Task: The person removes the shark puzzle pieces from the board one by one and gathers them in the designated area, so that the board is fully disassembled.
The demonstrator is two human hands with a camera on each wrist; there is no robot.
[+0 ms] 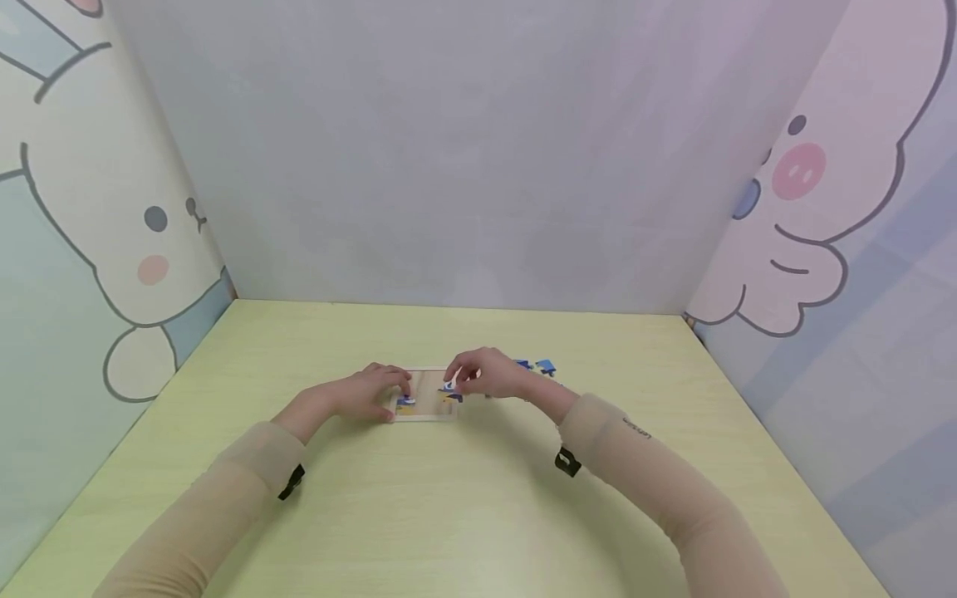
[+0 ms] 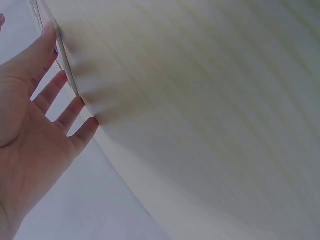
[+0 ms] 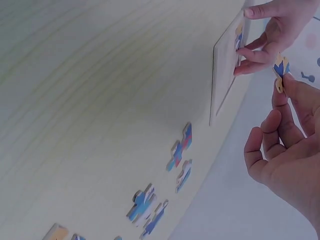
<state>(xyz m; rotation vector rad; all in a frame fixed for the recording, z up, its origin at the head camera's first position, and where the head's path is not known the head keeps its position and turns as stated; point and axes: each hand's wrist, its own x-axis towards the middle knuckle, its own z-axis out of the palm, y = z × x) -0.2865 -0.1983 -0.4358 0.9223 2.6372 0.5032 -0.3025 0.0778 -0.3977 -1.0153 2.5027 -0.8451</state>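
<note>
A shallow wooden puzzle tray [image 1: 428, 402] lies on the table, with a blue-and-yellow jigsaw piece [image 1: 405, 402] inside at its left side. My left hand [image 1: 365, 393] rests at the tray's left side. Its thumb is at the near left corner and its other fingertips reach over the edge by that piece. Over the tray's right side, my right hand [image 1: 489, 373] pinches a jigsaw piece [image 3: 280, 72] between thumb and index finger. This piece is yellow and blue with a wooden edge, and is held tilted. The right hand's other fingers curl loosely beside it.
Several loose jigsaw pieces [image 3: 143, 204] lie spread on the pale wood-grain table [image 1: 419, 515] to the right of the tray, partly behind the right hand in the head view. A grey curtain wall [image 1: 419, 166] stands behind the table, with cartoon-printed panels on both sides.
</note>
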